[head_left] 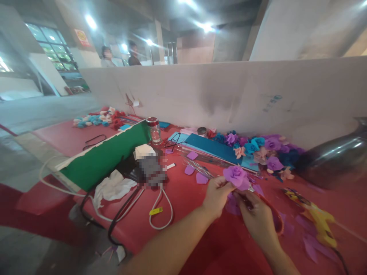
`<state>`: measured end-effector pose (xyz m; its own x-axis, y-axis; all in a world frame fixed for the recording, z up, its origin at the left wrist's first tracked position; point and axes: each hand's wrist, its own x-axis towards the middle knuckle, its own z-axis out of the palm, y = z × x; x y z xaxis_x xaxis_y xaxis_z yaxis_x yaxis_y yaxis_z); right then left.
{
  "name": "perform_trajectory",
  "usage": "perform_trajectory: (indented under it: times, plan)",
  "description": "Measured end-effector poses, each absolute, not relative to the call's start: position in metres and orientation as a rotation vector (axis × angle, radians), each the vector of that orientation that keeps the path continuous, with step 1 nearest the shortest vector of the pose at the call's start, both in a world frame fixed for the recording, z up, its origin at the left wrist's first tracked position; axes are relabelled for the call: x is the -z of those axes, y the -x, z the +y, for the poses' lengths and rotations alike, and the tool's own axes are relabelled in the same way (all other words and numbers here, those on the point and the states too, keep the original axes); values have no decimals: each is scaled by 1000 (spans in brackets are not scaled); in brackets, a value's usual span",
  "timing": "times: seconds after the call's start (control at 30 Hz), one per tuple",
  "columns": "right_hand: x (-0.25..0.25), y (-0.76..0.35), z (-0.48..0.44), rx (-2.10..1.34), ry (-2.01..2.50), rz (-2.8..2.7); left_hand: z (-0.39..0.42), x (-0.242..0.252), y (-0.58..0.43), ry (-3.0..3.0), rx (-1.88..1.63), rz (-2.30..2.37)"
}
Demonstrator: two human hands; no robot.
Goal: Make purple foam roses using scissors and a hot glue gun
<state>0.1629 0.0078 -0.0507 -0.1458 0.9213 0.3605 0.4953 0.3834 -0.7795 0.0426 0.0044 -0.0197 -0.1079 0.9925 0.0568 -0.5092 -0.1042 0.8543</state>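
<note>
A purple paper rose (236,177) with layered petals is held up over the red table. My left hand (215,195) is closed, thumb and fingers pinching the rose at its left edge. Just below the bloom, my right hand (256,214) has its fingers curled in at the base; exactly what they grip there is partly hidden. More purple paper shows behind and under the hands. Loose cut purple petals (202,178) lie left of the rose, beside a bundle of thin wires (200,167). To the right lies a yellow glue gun (319,218) with a dark cord.
Finished paper flowers (273,144) are heaped along the wall, next to a large dark glossy vase (336,158). Blue sheets (213,148), eyeglasses (173,142), a lidded glass jar (155,133), a green panel (109,158), crumpled tissue (114,187) and a looped white cable (171,214) are leftward.
</note>
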Motion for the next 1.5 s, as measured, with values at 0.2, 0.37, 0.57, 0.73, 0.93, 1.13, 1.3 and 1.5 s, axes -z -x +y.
perform_trajectory:
  times: [0.2,0.37,0.57,0.73,0.93,1.13,1.3,1.5]
  plan:
    - [47,-160,8,-715,1230,-1786,8,18,-40,-751,-1587,805]
    - [43,-156,8,-726,1183,-1799,14,26,-32,-681,-1622,910]
    - [40,-158,11,-620,1157,-1867,15,20,-28,-749,-1637,899]
    - [37,-162,14,-627,1228,-1719,15,13,-19,-820,-1701,985]
    - [15,-159,5,-1307,955,-1295,19,21,-12,-910,-1623,1048]
    - [9,-157,2,-1477,807,-1171,13,21,-23,-1015,-1434,885]
    - [13,-159,5,-1448,790,-1152,16,27,-24,-1082,-1436,876]
    - [9,-158,5,-1387,836,-1115,18,30,-23,-1095,-1455,935]
